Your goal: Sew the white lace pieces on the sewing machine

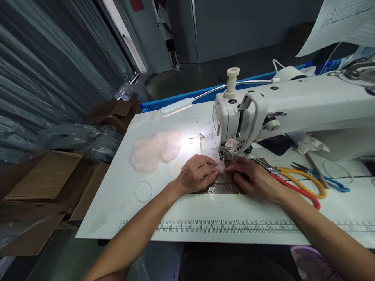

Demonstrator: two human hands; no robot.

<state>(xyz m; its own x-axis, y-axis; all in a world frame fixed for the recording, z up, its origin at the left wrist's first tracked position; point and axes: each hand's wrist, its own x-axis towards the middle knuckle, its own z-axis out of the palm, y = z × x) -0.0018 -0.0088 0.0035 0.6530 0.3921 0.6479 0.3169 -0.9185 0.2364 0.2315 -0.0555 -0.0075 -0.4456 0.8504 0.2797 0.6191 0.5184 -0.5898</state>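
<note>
Listing from the near edge outward: ruler (234, 225) printed along the front of our white surface (117, 195), both our forearms crossing it.

Left hand (197, 174): palm down, fingers curled, fingertips pinching the edge of a small clear piece (220, 165) just before the needle. Grip closed on that piece.

Right hand (254, 178): palm down, mirrored to the left, fingertips meeting it at the same piece and pressing it flat. Grip closed on it too, as far as we can see.

Dark patch (224, 186): flat under both hands, partly covered.

Progress, by our judgement: the piece is lined up at the presser foot, seam apparently not begun; stitching is left. The needle itself is too small to read.

Scissors (295, 181), red and yellow handles, just right of the right hand; a blue pair (331, 181) beyond.

Pink fabric (155, 150), well left, lit by the lamp (177, 106).

Machine (293, 109), white, behind the hands.

Boxes (43, 183) on the floor, far left.
</note>
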